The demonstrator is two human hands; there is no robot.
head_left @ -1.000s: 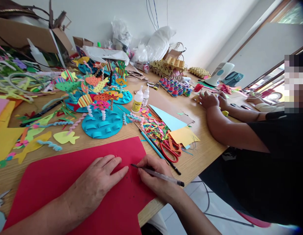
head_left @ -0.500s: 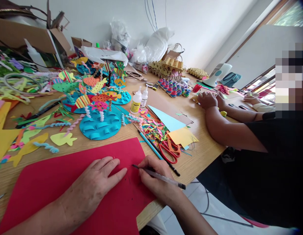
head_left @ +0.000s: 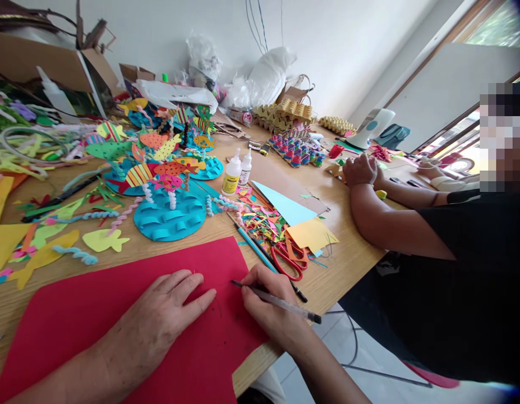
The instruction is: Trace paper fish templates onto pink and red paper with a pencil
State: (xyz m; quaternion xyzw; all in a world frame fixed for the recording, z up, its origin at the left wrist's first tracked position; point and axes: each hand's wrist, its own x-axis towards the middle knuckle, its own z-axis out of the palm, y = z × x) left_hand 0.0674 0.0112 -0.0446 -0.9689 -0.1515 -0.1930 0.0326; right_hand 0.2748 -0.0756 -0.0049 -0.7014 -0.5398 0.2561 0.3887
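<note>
A large sheet of red paper (head_left: 104, 286) lies at the table's near edge, with small dark marks on it. My left hand (head_left: 159, 314) rests flat on the sheet, fingers stretched out and holding nothing. Between the thumb and fingers of my right hand (head_left: 270, 306) is a pen (head_left: 280, 303) with a clear barrel and a dark end. Its tip touches the red sheet or is just above it, to the right of my left fingertips. Just beyond my right hand lie red-handled scissors (head_left: 287, 261) and a blue pencil (head_left: 255, 247).
Blue paper discs (head_left: 169, 216) carry paper fish on twisted stems. Two glue bottles (head_left: 232, 177) stand behind a heap of paper scraps (head_left: 262, 219). Light blue paper (head_left: 285, 205) and yellow paper (head_left: 312, 235) lie to the right. Another person's arms (head_left: 377, 213) rest on the table at right.
My right hand with the pen has moved slightly to the right along the red sheet. My left hand stays flat on the paper. The whole view has shifted a little.
</note>
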